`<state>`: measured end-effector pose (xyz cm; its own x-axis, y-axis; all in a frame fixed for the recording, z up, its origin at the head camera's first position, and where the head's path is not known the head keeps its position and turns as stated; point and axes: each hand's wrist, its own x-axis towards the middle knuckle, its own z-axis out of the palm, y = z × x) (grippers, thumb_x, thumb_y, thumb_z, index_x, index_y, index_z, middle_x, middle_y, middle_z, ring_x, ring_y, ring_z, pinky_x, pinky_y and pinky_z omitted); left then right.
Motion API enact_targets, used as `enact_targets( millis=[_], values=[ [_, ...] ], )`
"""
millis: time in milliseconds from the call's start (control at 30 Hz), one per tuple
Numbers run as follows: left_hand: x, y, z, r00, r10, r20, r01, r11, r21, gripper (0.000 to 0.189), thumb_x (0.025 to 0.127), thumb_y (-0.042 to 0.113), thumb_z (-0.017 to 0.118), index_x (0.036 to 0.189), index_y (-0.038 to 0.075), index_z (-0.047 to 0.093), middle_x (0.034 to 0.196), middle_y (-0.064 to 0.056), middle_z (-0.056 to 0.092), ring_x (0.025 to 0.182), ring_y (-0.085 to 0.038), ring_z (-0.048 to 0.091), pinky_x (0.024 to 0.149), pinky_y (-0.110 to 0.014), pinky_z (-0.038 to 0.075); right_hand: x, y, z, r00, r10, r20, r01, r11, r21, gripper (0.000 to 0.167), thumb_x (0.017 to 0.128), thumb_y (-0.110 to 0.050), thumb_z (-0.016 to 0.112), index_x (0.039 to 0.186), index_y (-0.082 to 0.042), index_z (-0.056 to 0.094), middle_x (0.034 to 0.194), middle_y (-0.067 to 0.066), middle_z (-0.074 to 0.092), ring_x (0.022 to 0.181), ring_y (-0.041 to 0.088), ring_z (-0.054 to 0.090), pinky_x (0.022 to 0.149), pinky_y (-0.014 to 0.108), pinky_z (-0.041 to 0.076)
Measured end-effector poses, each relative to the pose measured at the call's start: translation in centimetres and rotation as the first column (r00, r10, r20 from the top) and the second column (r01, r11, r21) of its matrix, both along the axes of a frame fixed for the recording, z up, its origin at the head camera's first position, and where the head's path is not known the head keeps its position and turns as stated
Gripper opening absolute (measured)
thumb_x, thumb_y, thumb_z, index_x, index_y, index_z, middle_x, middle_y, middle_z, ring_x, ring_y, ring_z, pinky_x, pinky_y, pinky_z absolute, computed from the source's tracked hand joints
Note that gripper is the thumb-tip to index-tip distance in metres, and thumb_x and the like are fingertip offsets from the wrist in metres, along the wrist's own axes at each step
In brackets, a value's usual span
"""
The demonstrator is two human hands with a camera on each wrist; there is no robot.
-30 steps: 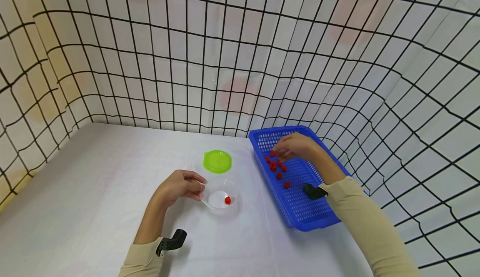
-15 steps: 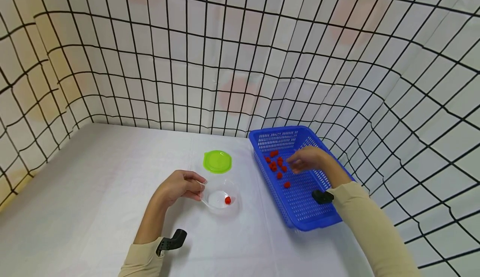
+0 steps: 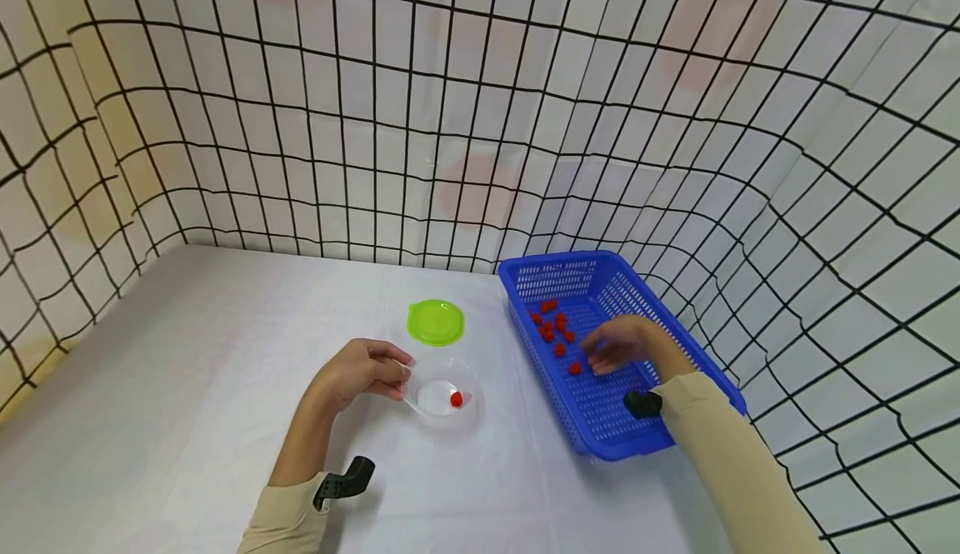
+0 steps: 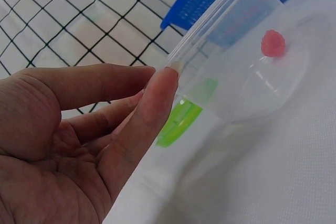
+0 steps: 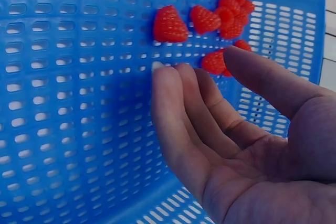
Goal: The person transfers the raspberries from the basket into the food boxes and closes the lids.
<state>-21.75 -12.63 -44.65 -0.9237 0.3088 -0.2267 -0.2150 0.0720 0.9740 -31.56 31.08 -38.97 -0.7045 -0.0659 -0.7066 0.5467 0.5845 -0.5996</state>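
Observation:
My left hand (image 3: 363, 375) pinches the rim of a clear plastic bowl (image 4: 241, 90) between thumb and fingers. One raspberry (image 4: 273, 43) lies at the bottom of the bowl. The bowl looks tilted in the left wrist view, but level in the head view. Inside the blue basket (image 3: 618, 421) my right hand (image 3: 618, 344) hovers with thumb and fingers apart and nothing between them. Close to its fingertips, a raspberry (image 5: 170, 25) rests on the basket floor, with several more raspberries (image 5: 233, 14) clustered beyond it.
A green lid (image 3: 437, 322) lies flat on the white-covered table (image 3: 225, 329), behind the bowl. The basket's perforated walls stand around the right hand. A black grid net (image 3: 420, 121) over white sheeting encloses the back and both sides.
My right hand has moved away from the raspberry cluster toward me, staying inside the basket, its fingers parted. My left hand and the bowl keep their place.

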Motion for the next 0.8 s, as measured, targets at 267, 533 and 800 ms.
enact_targets(
  millis=[267,533,800],
  values=[
    [0.0,0.0,-0.1,1.0,0.017,0.007,-0.017,1.0,-0.01,0.028,0.089,0.001,0.068,0.114,-0.011,0.065,0.087,-0.011,0.069,0.066,-0.019,0.068,0.07,-0.032,0.064,0.1,0.1,-0.8,0.999,0.001,0.044,-0.002,1.0,0.02,0.038,0.099,-0.016,0.064,0.127,0.009,0.06,0.092,0.019,0.069,0.074,0.023,0.073,0.079,0.033,0.064],
    [-0.1,0.0,-0.2,1.0,0.009,-0.001,-0.009,1.0,-0.007,0.031,0.09,0.001,0.067,0.117,-0.014,0.064,0.087,-0.011,0.069,0.066,-0.018,0.068,0.069,-0.032,0.064,0.4,-0.2,-1.4,0.997,-0.021,0.075,0.019,0.999,0.029,0.037,0.098,-0.018,0.066,0.123,0.009,0.061,0.092,0.02,0.071,0.073,0.024,0.074,0.08,0.035,0.064],
    [0.1,-0.1,0.2,1.0,-0.004,-0.004,0.004,1.0,0.012,0.035,0.089,0.0,0.069,0.119,-0.016,0.062,0.087,-0.01,0.068,0.067,-0.017,0.068,0.07,-0.032,0.064,0.5,-0.5,-1.7,0.994,-0.013,0.109,0.014,1.0,-0.005,0.037,0.1,-0.019,0.064,0.123,0.01,0.061,0.093,0.019,0.072,0.076,0.024,0.075,0.084,0.036,0.063]
  ],
)
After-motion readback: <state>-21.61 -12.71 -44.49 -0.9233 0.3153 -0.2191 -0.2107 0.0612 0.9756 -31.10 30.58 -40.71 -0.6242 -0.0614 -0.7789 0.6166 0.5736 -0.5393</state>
